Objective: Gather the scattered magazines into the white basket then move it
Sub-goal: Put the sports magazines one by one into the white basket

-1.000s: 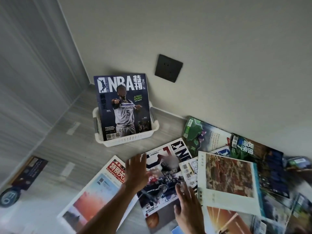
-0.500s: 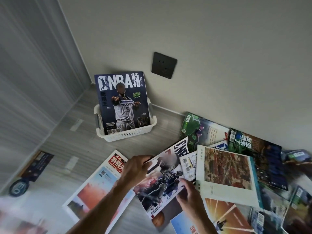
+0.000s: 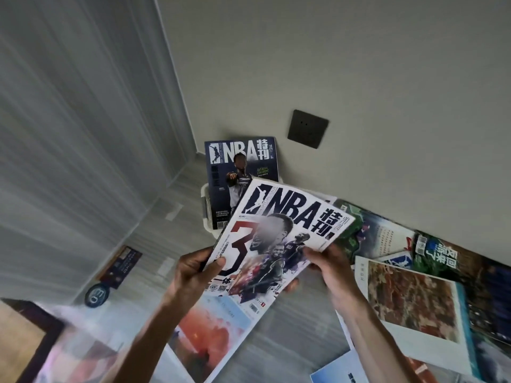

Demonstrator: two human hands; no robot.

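I hold a white NBA magazine [image 3: 279, 239] with a big red 3 on its cover, lifted off the floor and tilted. My left hand [image 3: 193, 277] grips its left edge and my right hand [image 3: 329, 269] grips its right lower edge. Behind it stands the white basket [image 3: 206, 214], mostly hidden, in the corner by the wall. A dark blue NBA magazine [image 3: 240, 167] stands upright in the basket. Several more magazines lie scattered on the floor, among them an orange-sky one [image 3: 210, 333], a white-bordered one [image 3: 409, 308] and a green one [image 3: 434, 252].
A dark wall socket [image 3: 307, 129] sits on the wall above the basket. A dark leaflet [image 3: 121, 265] and a round blue sticker [image 3: 96, 295] lie on the floor by the left wall. A dark frame edge [image 3: 30, 327] shows at the bottom left.
Both hands took hold of the white NBA magazine on the floor and raised it toward the basket. The view has swung left and closer.
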